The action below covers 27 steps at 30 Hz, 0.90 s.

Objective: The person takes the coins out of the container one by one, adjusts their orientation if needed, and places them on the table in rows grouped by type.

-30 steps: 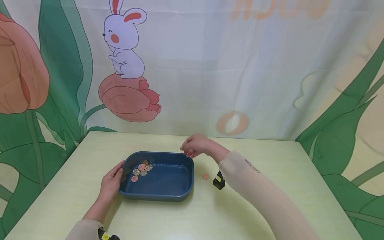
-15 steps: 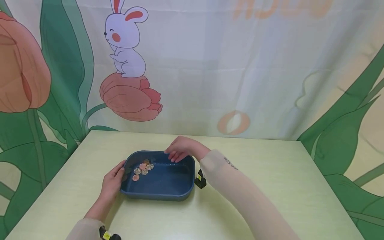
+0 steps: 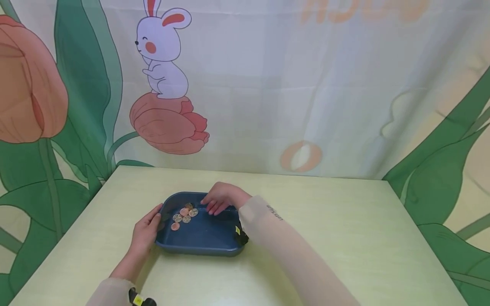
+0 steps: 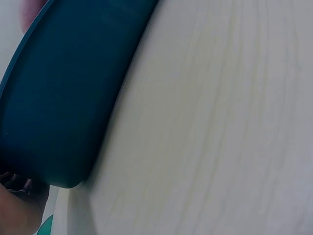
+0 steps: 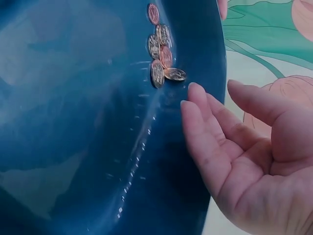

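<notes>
1. The blue tray [image 3: 204, 238] rests on the surface [image 3: 344, 216]; your left hand [image 3: 146, 229] grips its left end, thumb at the rim, presumably to steady it.
2. Coins [image 3: 184, 212] lie clustered inside the tray's left half, its raised walls likely keeping them from straying.
3. Your right hand [image 3: 222, 197] hovers over the tray's far side, fingers loosely bent, thumb apart, holding nothing visible, clear of the coins.
</notes>
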Motion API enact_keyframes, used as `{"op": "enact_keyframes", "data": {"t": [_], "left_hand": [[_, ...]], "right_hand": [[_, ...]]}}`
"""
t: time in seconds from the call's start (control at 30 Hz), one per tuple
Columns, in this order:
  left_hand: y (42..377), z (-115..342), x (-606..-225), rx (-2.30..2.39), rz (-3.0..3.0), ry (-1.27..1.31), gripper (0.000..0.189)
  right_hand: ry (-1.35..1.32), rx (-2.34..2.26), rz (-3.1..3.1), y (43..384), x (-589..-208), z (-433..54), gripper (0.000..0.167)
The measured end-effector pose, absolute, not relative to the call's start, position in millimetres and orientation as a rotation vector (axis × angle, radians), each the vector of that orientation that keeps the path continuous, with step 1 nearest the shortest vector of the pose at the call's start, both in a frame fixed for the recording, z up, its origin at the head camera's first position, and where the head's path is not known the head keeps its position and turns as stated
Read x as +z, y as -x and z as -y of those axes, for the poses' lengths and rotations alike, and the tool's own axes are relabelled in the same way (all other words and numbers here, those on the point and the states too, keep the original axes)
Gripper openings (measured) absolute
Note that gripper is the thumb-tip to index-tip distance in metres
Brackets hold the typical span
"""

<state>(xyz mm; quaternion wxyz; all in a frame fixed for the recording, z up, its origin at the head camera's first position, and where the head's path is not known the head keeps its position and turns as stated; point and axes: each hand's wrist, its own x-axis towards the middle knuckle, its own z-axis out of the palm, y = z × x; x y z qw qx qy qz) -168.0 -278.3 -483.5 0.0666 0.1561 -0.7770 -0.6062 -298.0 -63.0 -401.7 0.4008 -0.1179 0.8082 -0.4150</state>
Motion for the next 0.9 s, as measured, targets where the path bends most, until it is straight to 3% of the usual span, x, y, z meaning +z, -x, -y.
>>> {"op": "enact_keyframes", "data": {"t": [0.9], "left_hand": [[167.7,274.9,-473.2,-1.811,2.438,-0.555,0.048]], "right_hand": [[0.168,-0.969,-1.915,294.6,-427.8,88.7,0.032]]}}
